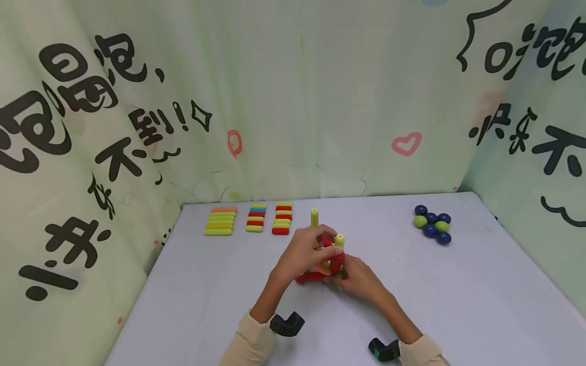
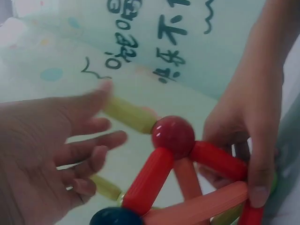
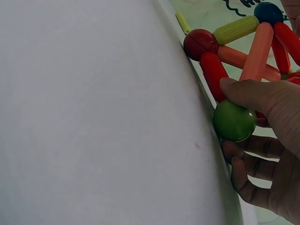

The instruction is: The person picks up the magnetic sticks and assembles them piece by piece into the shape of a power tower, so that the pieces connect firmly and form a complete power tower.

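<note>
A toy frame of magnetic rods and balls (image 1: 313,276) stands in front of me between both hands. My right hand (image 1: 363,277) grips its near right corner, thumb on a red rod (image 3: 213,75) beside a green ball (image 3: 234,121), fingers curled beneath. My left hand (image 1: 304,249) is over the upper part, its fingers loosely spread. In the left wrist view one fingertip overlaps the end of a yellow-green rod (image 2: 131,115) that rises from a red ball (image 2: 173,136). Salmon rods (image 2: 197,204) and a dark blue ball (image 2: 116,217) also belong to the frame.
Three stacks of loose rods lie at the back left: yellow and green rods (image 1: 220,223), then mixed rods (image 1: 255,218) and red and green rods (image 1: 282,218). Blue and green balls (image 1: 430,231) cluster at the back right. A printed curtain (image 1: 320,101) encloses the white table (image 1: 183,305).
</note>
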Tool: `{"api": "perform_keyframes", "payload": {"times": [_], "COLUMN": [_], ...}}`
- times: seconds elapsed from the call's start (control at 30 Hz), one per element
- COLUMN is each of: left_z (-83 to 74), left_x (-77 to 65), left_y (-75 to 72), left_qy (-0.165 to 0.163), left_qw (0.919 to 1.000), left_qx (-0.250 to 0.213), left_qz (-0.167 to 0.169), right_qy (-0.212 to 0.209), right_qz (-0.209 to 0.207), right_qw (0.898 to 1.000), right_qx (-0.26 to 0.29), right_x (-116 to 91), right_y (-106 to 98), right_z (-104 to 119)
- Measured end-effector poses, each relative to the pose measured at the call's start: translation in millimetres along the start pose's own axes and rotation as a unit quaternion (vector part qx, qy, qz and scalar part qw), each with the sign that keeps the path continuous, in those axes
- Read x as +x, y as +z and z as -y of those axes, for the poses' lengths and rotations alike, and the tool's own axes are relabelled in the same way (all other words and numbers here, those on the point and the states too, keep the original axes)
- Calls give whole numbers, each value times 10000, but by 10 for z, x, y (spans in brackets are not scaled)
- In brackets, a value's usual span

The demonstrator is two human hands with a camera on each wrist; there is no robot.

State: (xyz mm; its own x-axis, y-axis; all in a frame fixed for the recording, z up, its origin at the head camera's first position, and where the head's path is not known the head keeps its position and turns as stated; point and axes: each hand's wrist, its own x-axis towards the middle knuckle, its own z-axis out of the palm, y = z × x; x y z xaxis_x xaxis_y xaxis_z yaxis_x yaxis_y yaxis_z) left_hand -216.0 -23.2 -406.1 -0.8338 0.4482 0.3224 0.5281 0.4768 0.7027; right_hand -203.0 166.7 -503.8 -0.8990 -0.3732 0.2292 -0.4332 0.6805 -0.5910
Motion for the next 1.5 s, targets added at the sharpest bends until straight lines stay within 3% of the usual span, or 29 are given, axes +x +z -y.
{"api": "perform_keyframes", "payload": {"times": [0.13,0.2,0.27,0.4,0.57,0.7,0.93,1.03,1.1,1.2,1.27,1.37,1.5], "left_z": [220,412,639,1102,1471,1567,1522,1426,1330,1140,989,758,532], "left_x": [37,75,95,43,-71,-98,-116,-149,-163,-185,-201,-226,-248], "left_y": [-147,-245,-342,-472,-521,-550,-572,-548,-528,-511,-518,-540,-536], "left_qy": [-282,-636,-1164,-2161,-2892,-3273,-3237,-3078,-2758,-2184,-1786,-1250,-576], "left_qw": [9937,9870,9801,9664,9444,9288,9145,9203,9365,9689,9825,9885,9939], "left_qx": [-342,-245,-36,590,1312,1578,2407,2382,2096,988,88,-820,-935], "left_qz": [-1025,-1458,-1610,-1260,-849,-730,-307,-397,-545,-621,-514,-237,54], "right_qy": [205,374,550,728,754,706,702,661,660,713,761,784,790], "right_qz": [17,-11,-43,11,79,85,71,61,48,70,104,137,136], "right_qw": [9998,9993,9984,9972,9971,9974,9975,9978,9978,9974,9970,9968,9967], "right_qx": [-29,-83,-126,-153,-114,-91,-66,-91,-103,-112,-103,-116,-113], "right_x": [12,19,22,16,-3,-5,12,17,14,2,-3,2,12], "right_y": [3,-2,-5,-4,2,0,-13,-18,-19,-23,-20,-15,-16], "right_z": [40,53,55,47,37,38,41,37,29,25,22,21,23]}}
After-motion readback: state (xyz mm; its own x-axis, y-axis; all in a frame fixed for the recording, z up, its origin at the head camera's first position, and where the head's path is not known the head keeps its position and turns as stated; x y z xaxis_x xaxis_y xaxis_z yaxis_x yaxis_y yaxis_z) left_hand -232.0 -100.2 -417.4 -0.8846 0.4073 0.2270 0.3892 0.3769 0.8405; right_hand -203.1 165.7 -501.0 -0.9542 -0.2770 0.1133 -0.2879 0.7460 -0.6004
